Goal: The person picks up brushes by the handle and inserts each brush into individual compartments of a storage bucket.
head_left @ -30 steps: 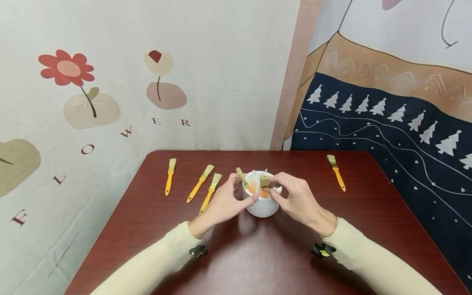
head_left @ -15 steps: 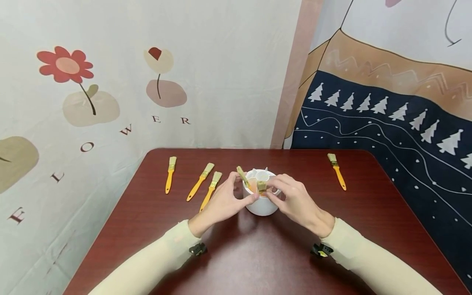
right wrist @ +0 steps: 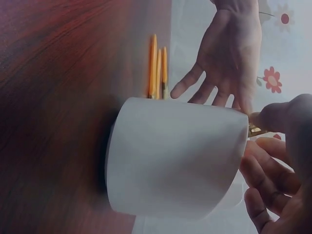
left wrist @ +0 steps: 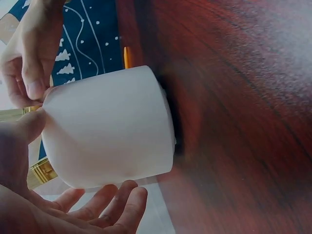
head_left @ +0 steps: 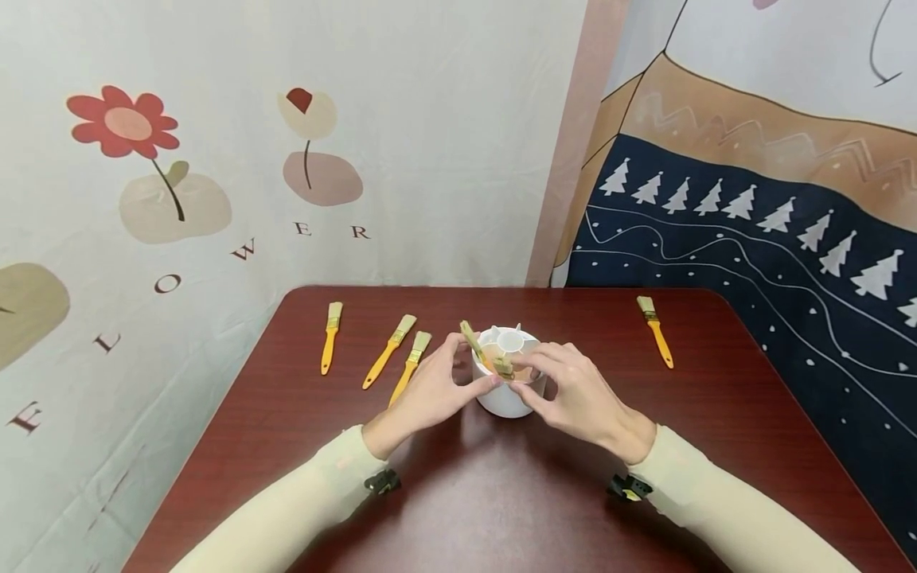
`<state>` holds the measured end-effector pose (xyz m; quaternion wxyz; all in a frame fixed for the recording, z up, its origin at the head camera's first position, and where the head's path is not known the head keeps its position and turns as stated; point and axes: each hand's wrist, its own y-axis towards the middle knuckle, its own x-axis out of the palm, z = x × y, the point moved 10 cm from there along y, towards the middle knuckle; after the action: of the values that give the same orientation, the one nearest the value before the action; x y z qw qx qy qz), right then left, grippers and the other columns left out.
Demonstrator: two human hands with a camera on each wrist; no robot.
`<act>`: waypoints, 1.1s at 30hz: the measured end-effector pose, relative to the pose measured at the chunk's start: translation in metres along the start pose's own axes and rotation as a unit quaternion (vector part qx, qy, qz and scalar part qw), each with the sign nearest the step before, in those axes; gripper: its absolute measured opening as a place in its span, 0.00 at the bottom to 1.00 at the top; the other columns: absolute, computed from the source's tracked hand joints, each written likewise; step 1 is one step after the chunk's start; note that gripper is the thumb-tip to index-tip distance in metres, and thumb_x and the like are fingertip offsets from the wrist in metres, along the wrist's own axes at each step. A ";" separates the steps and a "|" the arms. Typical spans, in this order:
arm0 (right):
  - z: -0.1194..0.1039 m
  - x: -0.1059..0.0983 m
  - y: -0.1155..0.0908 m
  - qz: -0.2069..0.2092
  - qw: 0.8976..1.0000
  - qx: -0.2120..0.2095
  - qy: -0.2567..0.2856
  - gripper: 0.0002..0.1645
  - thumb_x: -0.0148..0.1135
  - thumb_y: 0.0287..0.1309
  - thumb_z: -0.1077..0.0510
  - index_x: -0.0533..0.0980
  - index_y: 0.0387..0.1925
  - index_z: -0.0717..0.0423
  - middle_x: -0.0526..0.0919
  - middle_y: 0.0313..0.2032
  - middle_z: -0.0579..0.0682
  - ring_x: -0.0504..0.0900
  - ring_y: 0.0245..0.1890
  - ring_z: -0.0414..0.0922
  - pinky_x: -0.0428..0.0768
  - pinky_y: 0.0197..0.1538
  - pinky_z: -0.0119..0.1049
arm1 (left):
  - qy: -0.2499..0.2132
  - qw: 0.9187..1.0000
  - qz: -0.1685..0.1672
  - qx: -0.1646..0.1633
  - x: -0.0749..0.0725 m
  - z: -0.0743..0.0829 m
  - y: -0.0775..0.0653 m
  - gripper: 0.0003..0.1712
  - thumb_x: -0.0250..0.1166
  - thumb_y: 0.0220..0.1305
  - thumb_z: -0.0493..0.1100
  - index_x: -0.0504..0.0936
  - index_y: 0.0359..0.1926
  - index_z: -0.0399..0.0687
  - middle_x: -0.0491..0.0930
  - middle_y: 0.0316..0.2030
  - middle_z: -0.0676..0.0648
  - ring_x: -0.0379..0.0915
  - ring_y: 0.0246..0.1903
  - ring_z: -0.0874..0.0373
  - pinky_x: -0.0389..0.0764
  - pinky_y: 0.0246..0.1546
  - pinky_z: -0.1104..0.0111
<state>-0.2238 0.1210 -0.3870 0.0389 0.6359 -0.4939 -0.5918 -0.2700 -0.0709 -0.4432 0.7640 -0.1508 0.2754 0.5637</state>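
Note:
A white round holder [head_left: 505, 406] with inner dividers and small ear-like points on its far rim stands upright on the table. My left hand [head_left: 433, 391] holds it, thumb at the near rim and fingers along its left side. One paintbrush [head_left: 470, 339] leans in the holder with its bristles up and to the left. By the near rim, my right hand [head_left: 583, 390] pinches a second paintbrush [head_left: 504, 366] close to its bristles. That brush's handle is hidden inside the holder. The left wrist view shows the holder's smooth white wall [left wrist: 112, 126] between thumb and fingers.
Three yellow-handled paintbrushes lie left of the holder: one far left [head_left: 330, 338], one in the middle [head_left: 390, 350], and one [head_left: 411, 366] partly behind my left hand. Another paintbrush [head_left: 655, 333] lies at the right. Printed cloths hang behind the dark red table [head_left: 487, 509].
The brush in my right hand has shifted left and tilted over towards the leaning brush. My left hand stays at the holder, and the view has tipped slightly.

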 end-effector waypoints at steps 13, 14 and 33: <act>0.019 -0.027 -0.010 0.037 0.999 0.034 0.016 0.23 0.84 0.64 0.64 0.92 0.59 0.51 0.94 0.46 0.46 0.86 0.41 0.40 0.84 0.45 0.33 | -0.051 0.996 -0.057 0.037 0.000 0.003 0.011 0.39 0.79 0.78 0.50 0.74 0.78 0.39 0.83 0.73 0.36 0.87 0.72 0.37 0.89 0.72 0.41; 0.022 -0.029 -0.011 0.042 0.998 0.038 0.018 0.22 0.83 0.64 0.65 0.92 0.59 0.52 0.94 0.46 0.46 0.86 0.41 0.40 0.84 0.45 0.31 | -0.057 0.996 -0.063 0.039 0.001 0.002 0.012 0.39 0.79 0.78 0.49 0.74 0.79 0.38 0.83 0.74 0.35 0.86 0.72 0.37 0.88 0.72 0.41; 0.088 -0.066 -0.035 0.079 0.987 0.138 -0.036 0.19 0.80 0.69 0.66 0.93 0.59 0.52 0.96 0.46 0.46 0.91 0.41 0.43 0.77 0.49 0.17 | -0.056 0.995 -0.066 0.046 -0.006 0.004 0.017 0.50 0.81 0.75 0.48 0.67 0.87 0.39 0.80 0.77 0.33 0.82 0.76 0.35 0.88 0.74 0.45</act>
<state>-0.2606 0.2306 -0.3884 -0.0203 0.5722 -0.6205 -0.5358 -0.2858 -0.0679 -0.4350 0.8199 -0.1010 0.2470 0.5064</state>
